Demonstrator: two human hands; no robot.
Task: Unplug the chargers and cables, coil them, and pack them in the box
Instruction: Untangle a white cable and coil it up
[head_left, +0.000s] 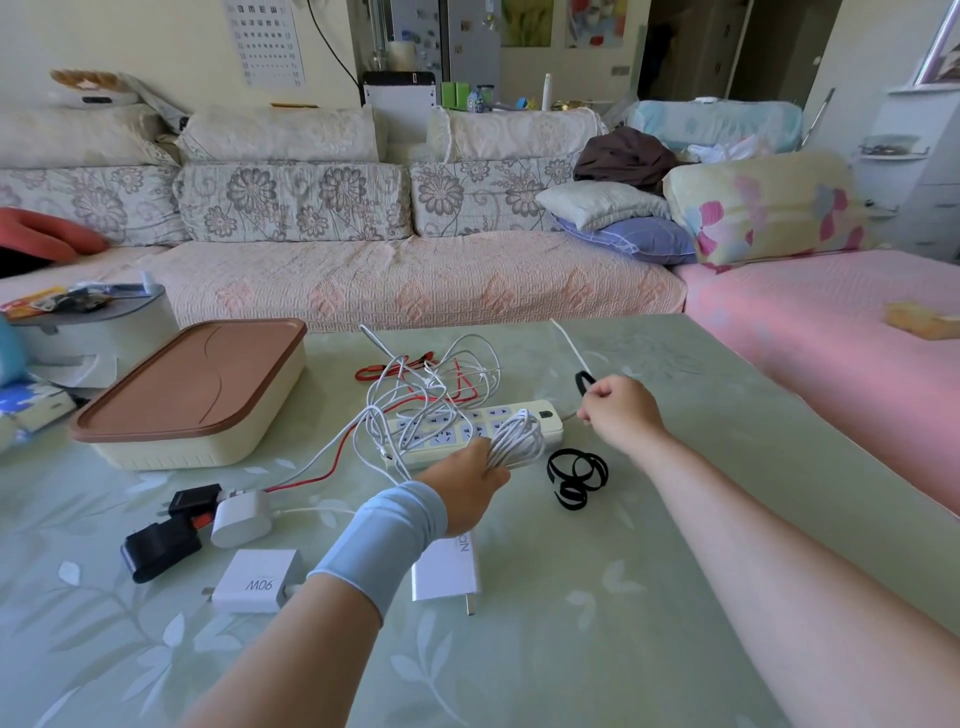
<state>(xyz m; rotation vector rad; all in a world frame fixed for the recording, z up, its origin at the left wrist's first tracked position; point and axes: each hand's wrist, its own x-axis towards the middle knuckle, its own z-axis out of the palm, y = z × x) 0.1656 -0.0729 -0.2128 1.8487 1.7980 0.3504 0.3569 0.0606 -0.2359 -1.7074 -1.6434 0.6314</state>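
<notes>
We grip one coiled white cable (519, 439) in the left hand (467, 483) over the power strip (543, 415). The right hand (618, 410), just right of the strip, pinches a black strap (583, 381). Unplugged chargers (254, 577) lie in front of it. The tangled cables (426, 379) on it are not yet coiled. The box (171, 452) to its left is lidded.

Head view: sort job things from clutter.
Job: white coiled cable in left hand, black strap loop in right hand, white power strip, tangled white and red cables, white square charger, cream box with brown lid.
Clutter: purple pillow, dark brown garment.
</notes>
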